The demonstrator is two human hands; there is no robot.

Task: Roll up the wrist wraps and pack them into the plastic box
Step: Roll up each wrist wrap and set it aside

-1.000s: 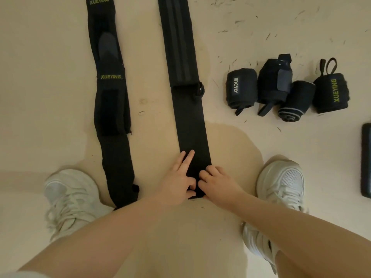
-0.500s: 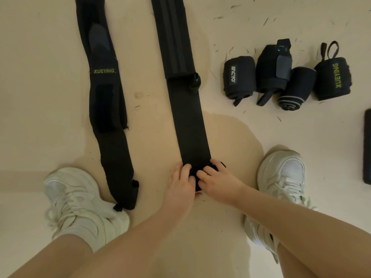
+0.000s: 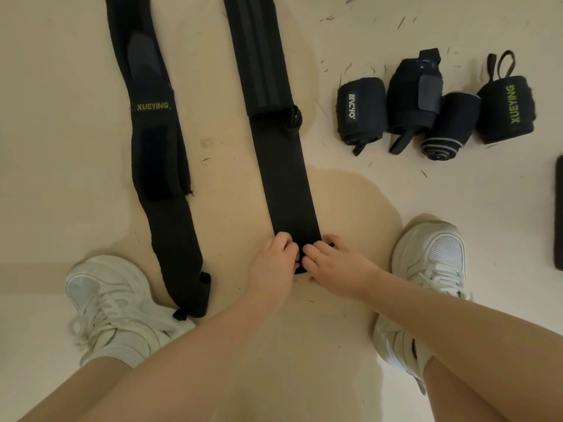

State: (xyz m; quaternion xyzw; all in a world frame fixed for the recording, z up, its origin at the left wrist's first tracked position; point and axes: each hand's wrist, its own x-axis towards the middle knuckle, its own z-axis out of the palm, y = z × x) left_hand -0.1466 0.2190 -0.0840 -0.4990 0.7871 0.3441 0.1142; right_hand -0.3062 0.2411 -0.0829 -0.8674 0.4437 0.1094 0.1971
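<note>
A long black wrist wrap [image 3: 280, 166] lies flat on the beige floor, running away from me. My left hand [image 3: 272, 263] and my right hand [image 3: 332, 263] both pinch its near end, which is curled into a small roll between my fingers. A second unrolled black wrap marked XUEYING [image 3: 158, 153] lies to the left, parallel to the first. Several rolled wraps stand in a row at the right: one with a white logo [image 3: 361, 112], one with a grey tab [image 3: 416, 99], one with grey stripes [image 3: 449, 126], one marked XUEYING [image 3: 507, 109]. The plastic box is not in view.
My white left shoe [image 3: 112, 306] stands beside the left wrap's near end. My white right shoe [image 3: 429, 269] is just right of my right hand. A dark flat object [image 3: 559, 214] shows at the right edge. Small dark fibres litter the floor.
My fingers have gone from flat on the wrap's end to curled over it, and the end has been turned over into a small roll. The camera has tilted slightly.
</note>
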